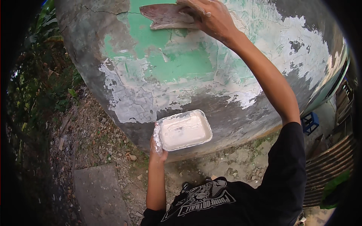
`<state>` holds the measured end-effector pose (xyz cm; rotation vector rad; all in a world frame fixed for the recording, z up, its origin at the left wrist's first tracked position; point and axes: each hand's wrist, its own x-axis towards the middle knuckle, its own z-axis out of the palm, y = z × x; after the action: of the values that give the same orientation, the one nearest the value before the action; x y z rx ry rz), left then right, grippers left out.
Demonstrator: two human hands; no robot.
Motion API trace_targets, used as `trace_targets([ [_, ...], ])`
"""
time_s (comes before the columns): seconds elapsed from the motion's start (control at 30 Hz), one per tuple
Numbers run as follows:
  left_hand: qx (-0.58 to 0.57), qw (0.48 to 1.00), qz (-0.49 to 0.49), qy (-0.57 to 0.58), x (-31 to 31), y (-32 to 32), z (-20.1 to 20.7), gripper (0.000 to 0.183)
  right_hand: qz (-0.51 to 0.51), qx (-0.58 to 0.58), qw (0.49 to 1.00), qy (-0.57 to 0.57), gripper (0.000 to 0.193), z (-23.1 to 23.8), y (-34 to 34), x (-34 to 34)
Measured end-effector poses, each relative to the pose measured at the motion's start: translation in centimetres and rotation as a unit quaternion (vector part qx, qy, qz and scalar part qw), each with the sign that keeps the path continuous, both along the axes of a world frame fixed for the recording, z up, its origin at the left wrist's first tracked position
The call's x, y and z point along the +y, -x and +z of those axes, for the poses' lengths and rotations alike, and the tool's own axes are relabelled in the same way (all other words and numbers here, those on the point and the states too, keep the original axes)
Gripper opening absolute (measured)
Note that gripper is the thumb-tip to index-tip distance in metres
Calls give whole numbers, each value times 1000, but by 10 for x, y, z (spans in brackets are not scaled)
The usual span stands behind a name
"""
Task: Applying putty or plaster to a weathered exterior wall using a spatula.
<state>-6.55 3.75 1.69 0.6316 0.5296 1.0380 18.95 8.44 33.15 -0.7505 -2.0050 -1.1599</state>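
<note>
My right hand (213, 18), raised to the top of the view, grips a wide, flat putty spreader (166, 17) smeared with pale putty. The spreader lies against the wall (184, 64), over a patch of green paint partly covered in whitish putty. Lower down, my left hand (157, 142) is closed around the left side of a rectangular tray (190, 146). Creamy white putty (184, 130) coats the inside of the tray. White residue covers the left hand's fingers. Part of the right fingers is cut off by the upper edge of the view.
A crack (102, 11) runs through the bare grey wall at upper left. Rubble ground (98, 132) and a concrete slab (100, 188) lie at left, beside plants (41, 75). At right stand a blue stool (310, 123) and corrugated sheets (330, 169).
</note>
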Motion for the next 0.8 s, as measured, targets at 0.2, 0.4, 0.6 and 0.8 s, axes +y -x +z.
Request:
trace_targets([
  [0.2,44,999,12,24,-4,-12,0,50,-13,63,990,122,19,-33,-14,-2],
  [0.4,55,998,14,36,-8,-27,0,50,-62,34,998,-1,22,-20,-21,16],
  [0.6,58,998,18,27,-15,-43,5,49,8,120,993,-19,19,-6,-26,0],
  [0.8,59,997,12,38,-18,-61,11,48,-106,-19,989,106,20,-26,-20,8],
])
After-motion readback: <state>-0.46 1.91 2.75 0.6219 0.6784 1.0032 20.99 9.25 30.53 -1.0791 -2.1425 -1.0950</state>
